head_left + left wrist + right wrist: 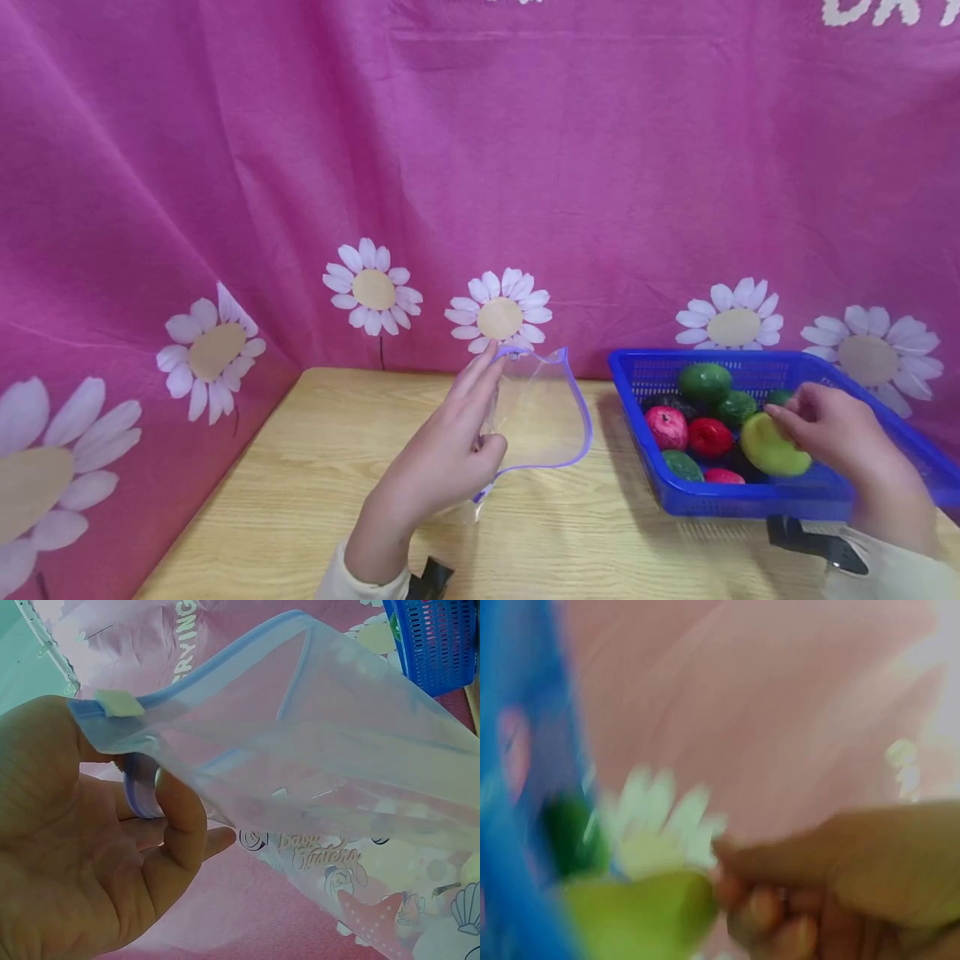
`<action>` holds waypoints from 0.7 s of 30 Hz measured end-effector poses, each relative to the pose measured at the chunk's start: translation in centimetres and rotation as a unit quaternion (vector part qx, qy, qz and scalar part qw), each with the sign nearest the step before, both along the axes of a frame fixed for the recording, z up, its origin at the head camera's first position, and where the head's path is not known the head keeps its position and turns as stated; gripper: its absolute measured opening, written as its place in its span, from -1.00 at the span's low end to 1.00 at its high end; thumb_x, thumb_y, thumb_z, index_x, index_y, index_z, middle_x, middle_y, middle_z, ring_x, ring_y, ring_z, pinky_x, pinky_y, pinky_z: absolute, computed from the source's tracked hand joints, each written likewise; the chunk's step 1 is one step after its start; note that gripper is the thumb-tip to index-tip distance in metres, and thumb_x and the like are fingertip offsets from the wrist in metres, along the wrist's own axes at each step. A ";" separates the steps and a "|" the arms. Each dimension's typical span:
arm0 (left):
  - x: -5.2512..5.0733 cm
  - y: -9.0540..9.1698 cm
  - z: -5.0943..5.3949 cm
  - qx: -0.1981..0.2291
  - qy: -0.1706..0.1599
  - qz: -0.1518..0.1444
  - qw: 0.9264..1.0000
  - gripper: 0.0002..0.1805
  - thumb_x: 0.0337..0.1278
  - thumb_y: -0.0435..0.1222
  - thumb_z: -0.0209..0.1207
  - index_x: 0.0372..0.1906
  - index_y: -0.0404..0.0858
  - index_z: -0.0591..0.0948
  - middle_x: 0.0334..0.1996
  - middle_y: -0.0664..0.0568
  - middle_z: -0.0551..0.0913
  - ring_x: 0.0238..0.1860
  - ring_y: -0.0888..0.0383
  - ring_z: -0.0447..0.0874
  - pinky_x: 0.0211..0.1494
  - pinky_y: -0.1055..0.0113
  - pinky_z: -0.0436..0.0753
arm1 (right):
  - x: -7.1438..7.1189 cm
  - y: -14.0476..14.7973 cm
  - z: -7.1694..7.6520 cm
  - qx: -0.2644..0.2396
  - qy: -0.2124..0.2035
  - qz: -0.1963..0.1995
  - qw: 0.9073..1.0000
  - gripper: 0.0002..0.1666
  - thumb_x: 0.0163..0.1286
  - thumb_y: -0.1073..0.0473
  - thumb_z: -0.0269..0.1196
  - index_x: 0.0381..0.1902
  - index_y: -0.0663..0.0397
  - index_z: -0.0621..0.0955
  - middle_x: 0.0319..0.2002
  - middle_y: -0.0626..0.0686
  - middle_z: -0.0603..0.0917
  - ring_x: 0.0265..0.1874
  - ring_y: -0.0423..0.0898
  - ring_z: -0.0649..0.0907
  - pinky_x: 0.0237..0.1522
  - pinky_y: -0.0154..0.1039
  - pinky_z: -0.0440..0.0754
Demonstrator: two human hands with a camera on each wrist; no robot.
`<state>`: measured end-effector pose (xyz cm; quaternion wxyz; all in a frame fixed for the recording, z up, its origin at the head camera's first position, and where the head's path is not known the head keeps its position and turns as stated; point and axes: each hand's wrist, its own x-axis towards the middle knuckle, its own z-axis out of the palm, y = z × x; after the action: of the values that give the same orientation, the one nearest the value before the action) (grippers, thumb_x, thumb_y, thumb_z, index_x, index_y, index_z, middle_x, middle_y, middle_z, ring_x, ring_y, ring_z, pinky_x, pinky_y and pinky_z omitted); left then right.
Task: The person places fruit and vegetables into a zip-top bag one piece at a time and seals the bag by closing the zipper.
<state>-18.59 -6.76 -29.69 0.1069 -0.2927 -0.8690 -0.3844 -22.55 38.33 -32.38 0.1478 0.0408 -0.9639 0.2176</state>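
Note:
A clear zip bag (543,408) with a purple-blue rim stands at mid-table, its mouth spread toward the basket. My left hand (442,454) holds its near side, and in the left wrist view the fingers curl round the rim close to a white slider (120,703). On the right, my right hand (843,429) pinches the narrow end of a yellow-green, pear-like fruit (772,446) over the blue basket (750,498). The right wrist view is blurred, with the fruit (641,915) at the fingertips.
Several green and red fruits or vegetables lie in the basket, among them a green one (705,382) and a red one (709,437). A pink cloth (600,167) with daisies hangs behind the wooden table (315,500) and along its left side.

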 end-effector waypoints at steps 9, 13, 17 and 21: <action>0.1 -1.1 -0.1 -0.018 0.016 -0.030 0.999 -0.12 0.09 -0.54 0.02 0.60 -0.25 0.15 0.64 0.22 -0.10 0.59 0.15 0.00 -0.16 0.32 0.55 | 3.7 -13.7 4.4 -0.273 0.080 0.227 0.932 -0.89 0.50 0.32 0.19 -0.28 0.26 0.52 -0.53 0.01 0.61 -0.64 -0.14 0.55 -0.66 -0.29 0.54; 0.6 -2.6 -0.2 -0.033 0.024 -0.038 0.998 -0.08 0.02 -0.58 0.03 0.60 -0.21 0.16 0.64 0.18 -0.07 0.56 0.12 0.09 -0.29 0.38 0.55 | 3.6 -20.0 3.5 -0.322 0.048 0.333 0.885 -0.88 0.47 0.40 0.19 -0.32 0.26 0.49 -0.54 0.04 0.63 -0.66 -0.16 0.58 -0.68 -0.26 0.58; 1.1 -3.8 -0.2 -0.032 0.028 -0.017 0.999 -0.05 -0.01 -0.61 0.06 0.60 -0.24 0.15 0.64 0.17 -0.08 0.59 0.05 0.02 -0.31 0.42 0.59 | 2.5 -24.5 2.1 -0.325 0.015 0.367 0.872 -0.88 0.45 0.41 0.21 -0.32 0.32 0.49 -0.52 0.08 0.65 -0.65 -0.16 0.65 -0.63 -0.19 0.67; 1.4 -3.8 -0.5 -0.036 0.031 0.017 0.999 -0.06 -0.01 -0.59 0.09 0.60 -0.27 0.15 0.64 0.19 -0.10 0.62 0.00 -0.13 -0.22 0.41 0.63 | 1.4 -26.5 0.8 -0.328 -0.011 0.340 0.881 -0.86 0.44 0.40 0.22 -0.32 0.39 0.49 -0.51 0.12 0.67 -0.62 -0.16 0.69 -0.56 -0.18 0.72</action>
<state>-17.15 -10.55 -30.20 0.1293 -0.2931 -0.8836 -0.3415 -21.14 11.81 -31.61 0.0587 0.3132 -0.7658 0.5586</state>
